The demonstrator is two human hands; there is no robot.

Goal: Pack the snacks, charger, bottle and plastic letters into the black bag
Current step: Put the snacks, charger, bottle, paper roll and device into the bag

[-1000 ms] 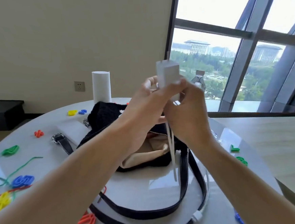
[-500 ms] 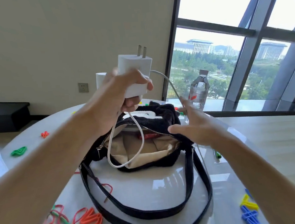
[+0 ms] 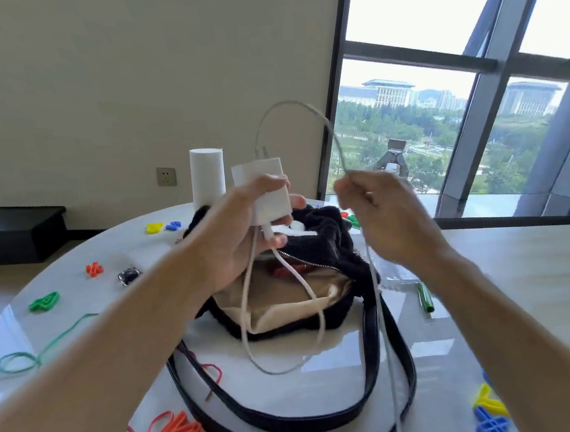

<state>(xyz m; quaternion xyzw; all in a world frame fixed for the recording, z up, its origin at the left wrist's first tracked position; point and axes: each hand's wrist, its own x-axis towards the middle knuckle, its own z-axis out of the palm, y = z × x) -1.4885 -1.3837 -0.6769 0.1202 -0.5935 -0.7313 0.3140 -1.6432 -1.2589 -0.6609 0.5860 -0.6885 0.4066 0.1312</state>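
Left hand [image 3: 244,232] grips charger [image 3: 268,193] w/ right hand [image 3: 386,214] pinching cable [image 3: 302,112] above black bag [image 3: 330,246].

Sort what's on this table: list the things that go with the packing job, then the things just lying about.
Part of the job:
- white charger in the left hand
- its cable, pinched by the right hand
- black bag, unzipped
- bottle behind the right hand
- plastic letters, such as the green one

Just lying about:
- white cylinder
- green cord
- metal clip
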